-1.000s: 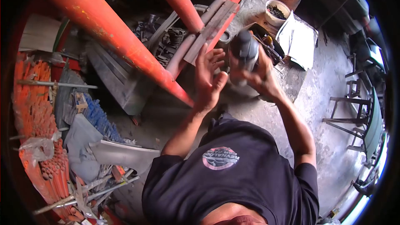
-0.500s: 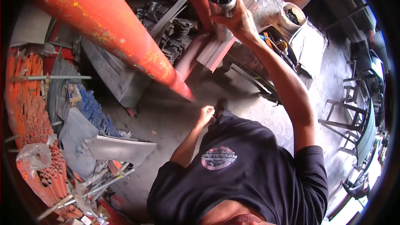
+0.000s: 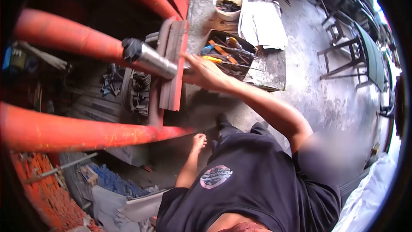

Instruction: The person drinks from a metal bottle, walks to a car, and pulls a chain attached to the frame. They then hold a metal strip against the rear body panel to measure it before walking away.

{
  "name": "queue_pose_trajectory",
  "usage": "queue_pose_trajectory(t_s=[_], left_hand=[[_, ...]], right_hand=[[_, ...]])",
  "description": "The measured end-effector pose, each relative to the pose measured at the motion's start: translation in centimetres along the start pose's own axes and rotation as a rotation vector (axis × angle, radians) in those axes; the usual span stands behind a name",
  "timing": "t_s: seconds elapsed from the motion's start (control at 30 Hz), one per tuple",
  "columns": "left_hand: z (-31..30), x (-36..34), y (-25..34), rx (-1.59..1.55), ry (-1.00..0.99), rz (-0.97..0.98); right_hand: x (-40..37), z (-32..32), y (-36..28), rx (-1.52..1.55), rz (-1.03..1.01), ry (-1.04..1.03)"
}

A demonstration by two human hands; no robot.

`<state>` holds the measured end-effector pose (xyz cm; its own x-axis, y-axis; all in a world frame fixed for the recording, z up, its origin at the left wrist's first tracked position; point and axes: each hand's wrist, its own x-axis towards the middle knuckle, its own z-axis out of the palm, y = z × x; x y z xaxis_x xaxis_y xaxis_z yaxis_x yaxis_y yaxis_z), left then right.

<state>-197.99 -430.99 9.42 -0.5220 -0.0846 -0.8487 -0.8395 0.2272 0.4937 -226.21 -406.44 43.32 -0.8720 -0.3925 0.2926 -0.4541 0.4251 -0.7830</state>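
My right hand (image 3: 204,72) is beside the edge of a red metal bar (image 3: 175,66), its fingers loosely spread, nothing seen in them. A steel bottle with a black lid (image 3: 150,58) stands on that bar, just left of the hand and apart from it. Part of a small round metal object shows by my fingers, too hidden to identify. My left hand (image 3: 199,141) hangs low near my body with its fingers curled in, near the end of a red pole (image 3: 107,135); nothing shows in it.
A worn table (image 3: 274,75) at the upper middle bears a tub of dark bits (image 3: 228,7), white sheets (image 3: 262,23) and a tool tray (image 3: 231,53). Metal frames (image 3: 347,58) stand at right. Orange tubes (image 3: 47,189) and blue pieces (image 3: 113,180) lie lower left.
My right hand has let go of the bottle, which now stands on the red bar. The view has turned, bringing the table to the upper middle. My left hand stays curled and low.
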Motion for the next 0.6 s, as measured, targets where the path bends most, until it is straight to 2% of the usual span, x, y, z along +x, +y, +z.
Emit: queue_pose_trajectory(t_s=[0.03,0.07,0.1,0.13,0.2,0.27,0.3,0.33,0.43,0.47,0.5,0.57,0.6], left_hand=[[0.8,0.0,1.0,0.051,-0.028,-0.020],[1.5,0.5,1.5,0.105,-0.066,-0.021],[2.4,0.9,1.9,0.158,-0.104,-0.024],[3.4,1.1,2.8,0.180,-0.105,-0.026],[5.6,1.4,5.2,0.324,-0.148,-0.023],[7.9,1.9,7.9,0.425,-0.167,-0.012],[9.5,2.0,9.1,0.505,-0.190,-0.003],[11.3,1.8,10.2,0.518,-0.176,0.026],[17.2,0.5,13.3,0.564,-0.159,0.081],[19.9,-0.6,14.3,0.622,-0.173,0.101],[22.6,-1.1,15.1,0.690,-0.200,0.124],[28.6,-1.9,15.6,0.787,-0.280,0.152],[31.4,-1.6,15.4,0.729,-0.306,0.163]], right_hand=[[-3.6,-1.7,0.9,0.073,-0.013,-0.068],[-7.2,-2.0,2.5,0.177,-0.123,0.018],[-11.8,-3.1,4.0,0.183,0.160,-0.182],[-17.3,-3.2,6.7,0.231,0.169,-0.156],[-28.1,-5.6,9.0,0.064,0.514,-0.216],[-41.3,-5.7,13.7,-0.086,0.832,-0.186],[-49.1,-5.5,16.4,-0.173,0.892,-0.107],[-54.7,-6.6,16.4,-0.085,1.126,-0.025],[-78.5,-3.5,21.6,-0.418,1.142,0.291],[-87.9,-1.0,25.3,-0.147,1.449,0.341],[-88.1,-3.3,21.5,0.049,1.648,0.469],[-96.9,-1.5,22.3,-0.124,1.555,0.470],[-96.1,-3.7,20.3,-0.140,1.559,0.445]])
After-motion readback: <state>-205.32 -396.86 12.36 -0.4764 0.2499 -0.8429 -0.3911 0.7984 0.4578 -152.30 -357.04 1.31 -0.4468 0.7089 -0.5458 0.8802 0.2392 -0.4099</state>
